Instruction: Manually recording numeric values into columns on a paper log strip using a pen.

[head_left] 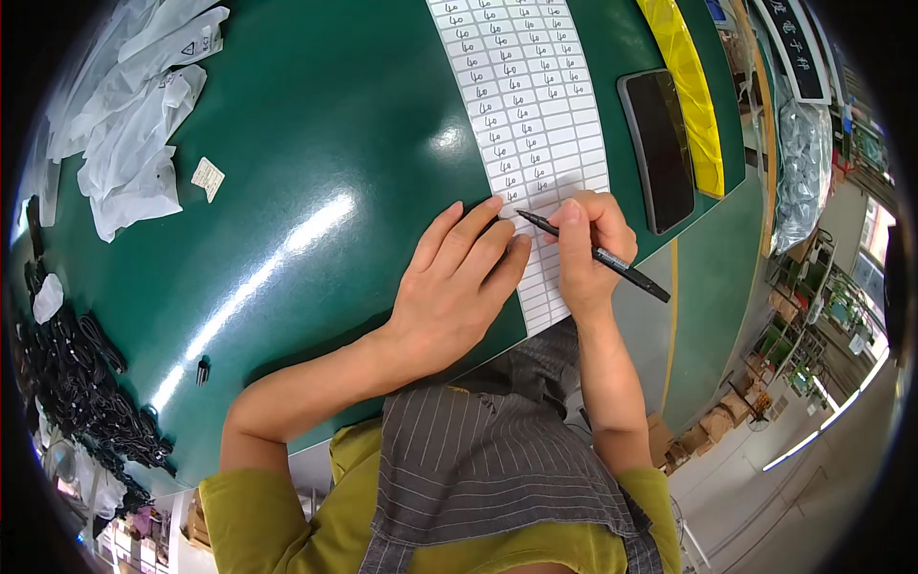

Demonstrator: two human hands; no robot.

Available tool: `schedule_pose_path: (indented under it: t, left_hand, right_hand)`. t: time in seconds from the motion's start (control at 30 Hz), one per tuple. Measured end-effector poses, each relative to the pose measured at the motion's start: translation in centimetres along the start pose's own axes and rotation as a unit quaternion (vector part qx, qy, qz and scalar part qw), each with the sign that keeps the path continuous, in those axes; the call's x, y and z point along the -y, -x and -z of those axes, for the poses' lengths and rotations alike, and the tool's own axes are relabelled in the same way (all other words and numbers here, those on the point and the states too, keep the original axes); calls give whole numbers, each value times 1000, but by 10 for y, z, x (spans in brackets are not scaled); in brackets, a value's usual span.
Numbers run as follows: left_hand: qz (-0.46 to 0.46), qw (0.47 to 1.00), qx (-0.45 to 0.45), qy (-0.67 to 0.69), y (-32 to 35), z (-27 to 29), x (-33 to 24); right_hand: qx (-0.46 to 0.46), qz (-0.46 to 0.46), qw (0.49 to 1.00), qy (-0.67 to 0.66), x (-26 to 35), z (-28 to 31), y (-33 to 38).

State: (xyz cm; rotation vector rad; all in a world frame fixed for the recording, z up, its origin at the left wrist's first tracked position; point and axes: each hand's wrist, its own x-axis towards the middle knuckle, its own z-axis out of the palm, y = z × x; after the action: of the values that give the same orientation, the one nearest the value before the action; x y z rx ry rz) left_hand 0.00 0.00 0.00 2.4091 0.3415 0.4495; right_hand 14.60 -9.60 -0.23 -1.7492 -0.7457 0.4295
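A long white sheet of small label cells [564, 124] lies on the green table, running from the far edge to the near edge. Handwritten marks fill the far rows and part of the middle ones; the near rows look blank. My left hand [454, 287] rests flat with fingers spread, its fingertips on the sheet's left border. In my right hand [595, 244] is a slim black marker pen [626, 271], held slantwise. Its tip meets or hovers just over a cell near my left fingertips; I cannot tell which. The pen's cap [202, 371] seems to stand on the table at the left.
Right of the sheet lie a dark phone [658, 148] and a yellow wrapped strip [690, 96]. Clear plastic bags [143, 115] and a small paper tag [207, 179] are at the far left. Black cables [81, 383] pile along the left edge. A bubble-wrap bundle [801, 172] sits beyond the right edge.
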Motion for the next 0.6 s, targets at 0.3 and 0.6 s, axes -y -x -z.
schedule_pose_path:
  t: [0.3, 0.6]
  left_hand:
    - [0, 1000, -11, 8, -1, -1, -4]
    - [0, 1000, -6, 6, -1, -1, -4]
  right_hand:
    - [7, 6, 998, 57, 5, 1, -1]
    - [-5, -1, 999, 43, 6, 1, -1]
